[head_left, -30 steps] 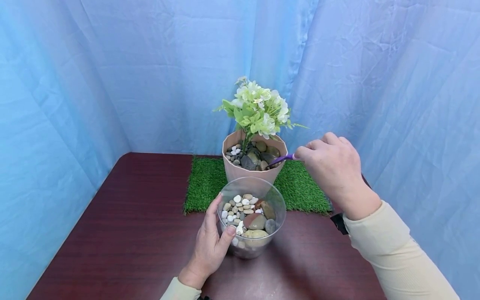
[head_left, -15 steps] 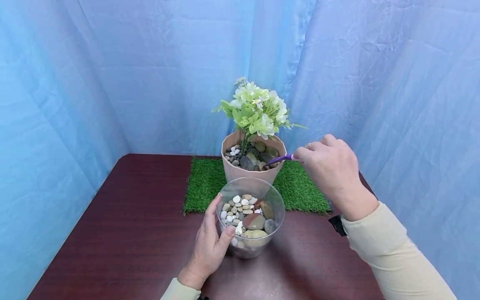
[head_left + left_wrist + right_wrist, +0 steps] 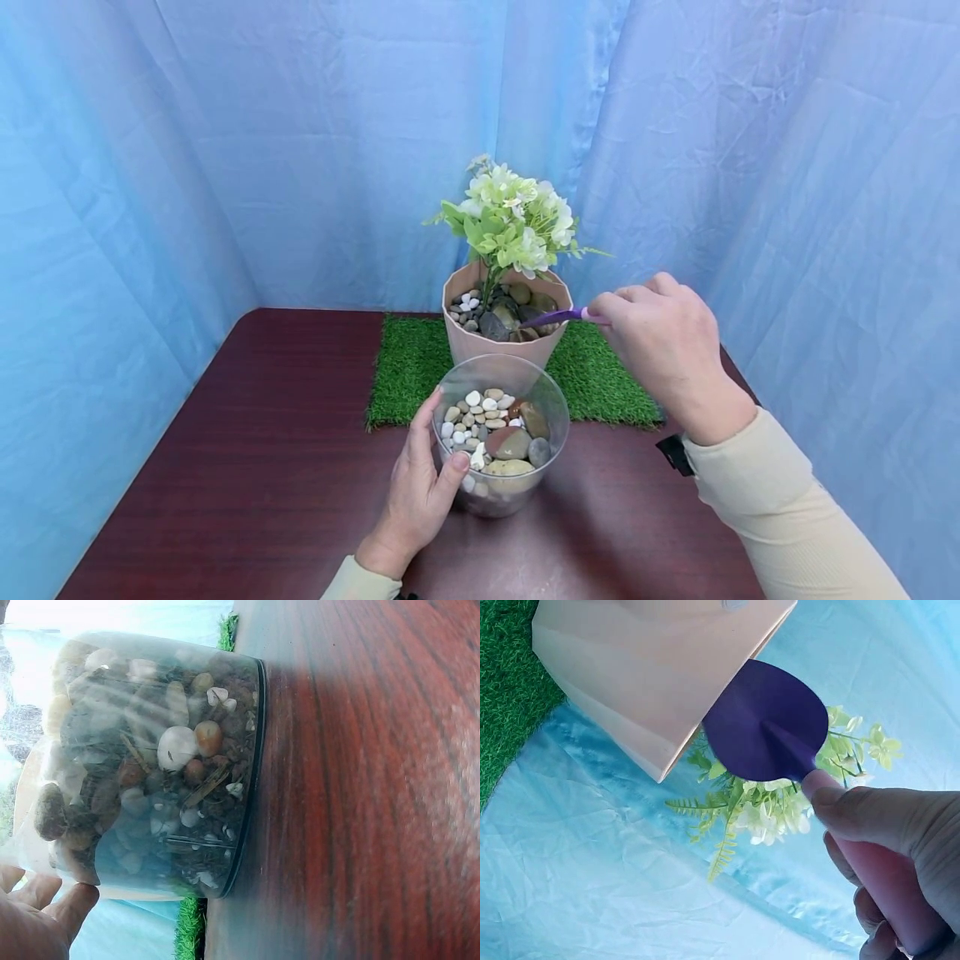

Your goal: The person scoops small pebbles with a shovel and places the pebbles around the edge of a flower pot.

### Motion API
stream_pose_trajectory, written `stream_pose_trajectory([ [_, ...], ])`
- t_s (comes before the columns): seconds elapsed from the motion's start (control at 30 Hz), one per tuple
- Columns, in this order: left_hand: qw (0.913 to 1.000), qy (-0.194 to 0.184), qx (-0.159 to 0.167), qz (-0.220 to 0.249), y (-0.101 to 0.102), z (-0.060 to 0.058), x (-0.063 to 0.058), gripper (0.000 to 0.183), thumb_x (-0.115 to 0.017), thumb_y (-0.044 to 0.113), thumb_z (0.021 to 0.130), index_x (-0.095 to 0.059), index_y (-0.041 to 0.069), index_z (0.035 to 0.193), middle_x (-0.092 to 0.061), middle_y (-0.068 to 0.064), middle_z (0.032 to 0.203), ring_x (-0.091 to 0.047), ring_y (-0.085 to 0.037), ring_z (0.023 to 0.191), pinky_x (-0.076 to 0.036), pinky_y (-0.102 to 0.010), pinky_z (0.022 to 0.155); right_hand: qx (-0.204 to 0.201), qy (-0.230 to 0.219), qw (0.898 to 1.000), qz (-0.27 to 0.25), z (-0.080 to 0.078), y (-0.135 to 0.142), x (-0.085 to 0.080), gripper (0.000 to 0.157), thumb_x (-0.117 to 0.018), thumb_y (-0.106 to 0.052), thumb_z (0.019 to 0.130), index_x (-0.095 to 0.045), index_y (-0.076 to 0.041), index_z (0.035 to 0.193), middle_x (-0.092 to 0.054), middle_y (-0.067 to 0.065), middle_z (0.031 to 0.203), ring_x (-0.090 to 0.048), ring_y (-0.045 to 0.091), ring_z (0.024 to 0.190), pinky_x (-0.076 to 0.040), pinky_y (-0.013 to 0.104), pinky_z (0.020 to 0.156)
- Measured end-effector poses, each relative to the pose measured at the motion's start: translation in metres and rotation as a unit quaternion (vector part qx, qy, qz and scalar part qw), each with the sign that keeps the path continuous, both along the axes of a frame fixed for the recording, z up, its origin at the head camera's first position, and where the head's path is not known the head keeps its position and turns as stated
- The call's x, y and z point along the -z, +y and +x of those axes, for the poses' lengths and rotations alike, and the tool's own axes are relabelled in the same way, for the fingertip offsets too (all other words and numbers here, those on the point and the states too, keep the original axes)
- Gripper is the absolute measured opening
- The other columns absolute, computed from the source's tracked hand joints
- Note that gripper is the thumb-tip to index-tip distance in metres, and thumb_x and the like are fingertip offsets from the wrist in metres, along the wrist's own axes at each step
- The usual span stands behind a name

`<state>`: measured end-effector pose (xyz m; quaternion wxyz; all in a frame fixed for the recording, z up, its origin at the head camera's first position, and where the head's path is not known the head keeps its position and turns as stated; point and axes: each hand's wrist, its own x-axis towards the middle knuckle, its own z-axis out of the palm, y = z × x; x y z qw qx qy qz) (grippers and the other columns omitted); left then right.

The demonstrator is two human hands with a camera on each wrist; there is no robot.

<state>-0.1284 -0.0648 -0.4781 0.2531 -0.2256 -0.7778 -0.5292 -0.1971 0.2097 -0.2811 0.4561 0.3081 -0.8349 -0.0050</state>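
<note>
My right hand (image 3: 663,342) grips the pink handle of a small garden trowel (image 3: 769,724) with a purple blade. The blade reaches over the rim of a pale pink faceted flower pot (image 3: 498,350), above the dark stones (image 3: 495,325) inside. White and green flowers (image 3: 517,217) rise from that pot. In front of it, a clear plastic container (image 3: 555,400) stands on the table, holding white, tan and reddish pebbles (image 3: 510,442). My left hand (image 3: 420,483) holds its left side, thumb at the rim. Through its wall, the left wrist view shows mixed pebbles and dark bits.
The flower pot stands on a green artificial grass mat (image 3: 607,383). Beneath lies a dark red wood-grain table (image 3: 262,433). Light blue curtains (image 3: 360,150) hang behind it and along both sides.
The trowel's blade has lifted slightly off the stones in the pot and tilted flatter, its tip shifting a little left. My left hand and the clear container keep their place.
</note>
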Motion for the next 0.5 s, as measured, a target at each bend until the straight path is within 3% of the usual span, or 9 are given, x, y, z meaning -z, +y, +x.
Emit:
stream_pose_trajectory([
  [0.17, 1.0, -0.003, 0.004, 0.001, 0.0, 0.0, 0.001, 0.071, -0.057, 0.025, 0.096, -0.018, 0.009, 0.154, -0.031, -0.01, 0.154, -0.047, -0.035, 0.13, -0.04, -0.04, 0.106, 0.013, -0.031, 0.999, -0.015, 0.006, 0.003, -0.001, 0.012, -0.08, -0.02, 0.078, -0.075, -0.023, 0.089, -0.073, -0.002, 0.083, -0.05, 0.025, 0.061, -0.037, 0.036, 0.043],
  [0.33, 1.0, -0.003, 0.005, 0.001, 0.0, 0.0, 0.0, 0.072, -0.058, 0.021, 0.095, -0.018, 0.009, 0.154, -0.031, -0.01, 0.154, -0.045, -0.034, 0.131, -0.039, -0.038, 0.107, -0.006, -0.055, 0.998, -0.038, 0.015, 0.004, -0.004, 0.014, -0.079, -0.022, 0.078, -0.076, -0.025, 0.091, -0.073, -0.004, 0.086, -0.056, 0.022, 0.063, -0.04, 0.039, 0.041],
  [0.5, 1.0, -0.003, 0.007, 0.002, 0.0, -0.001, 0.001, 0.072, -0.057, 0.022, 0.096, -0.017, 0.009, 0.154, -0.031, -0.012, 0.154, -0.047, -0.034, 0.13, -0.039, -0.034, 0.107, -0.019, -0.078, 0.996, -0.024, 0.022, 0.003, -0.008, 0.012, -0.078, -0.024, 0.079, -0.076, -0.026, 0.091, -0.072, -0.007, 0.082, -0.061, 0.018, 0.063, -0.041, 0.039, 0.039],
])
